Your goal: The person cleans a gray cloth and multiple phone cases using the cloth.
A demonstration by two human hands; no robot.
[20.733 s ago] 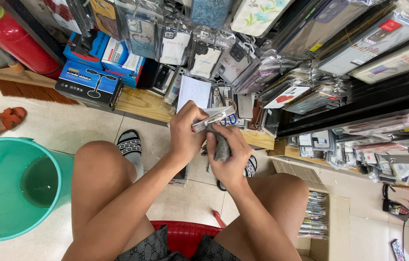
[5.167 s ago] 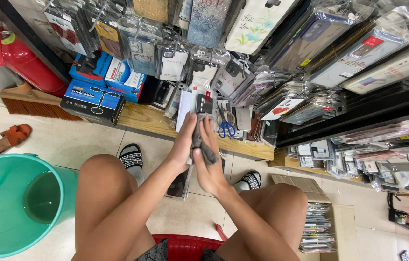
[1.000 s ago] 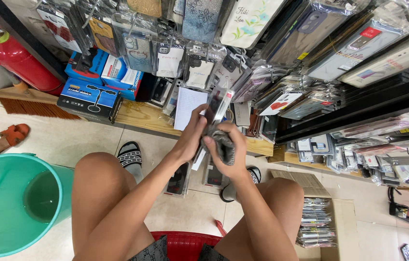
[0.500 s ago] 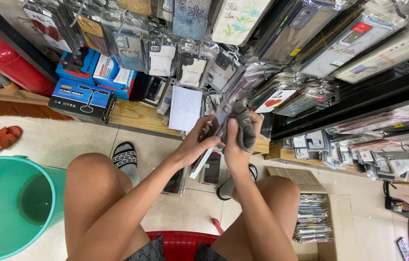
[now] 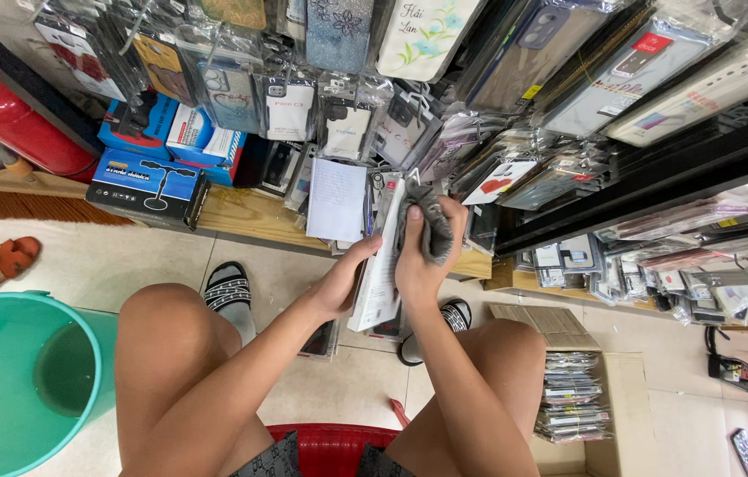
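Packaged phone case (image 5: 380,265): sitting between the two hands, above the knees, before the low shelf (image 5: 250,216). Left hand (image 5: 345,281) lying at its left edge; right hand (image 5: 423,252) at its right, pressing a cloth (image 5: 431,225) against it. Boxes (image 5: 149,181) standing on the shelf to the left. Hanging cases (image 5: 339,106) filling the wall behind. Bucket (image 5: 3,380) sitting on the floor far left; sandal (image 5: 3,262) lying behind it. Carton (image 5: 568,389) sitting right of the right knee.

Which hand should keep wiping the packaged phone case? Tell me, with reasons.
Right, probably. The right hand already has the grey cloth bunched in its grip against the packaged phone case, while the left hand is busy steadying the package's edge.
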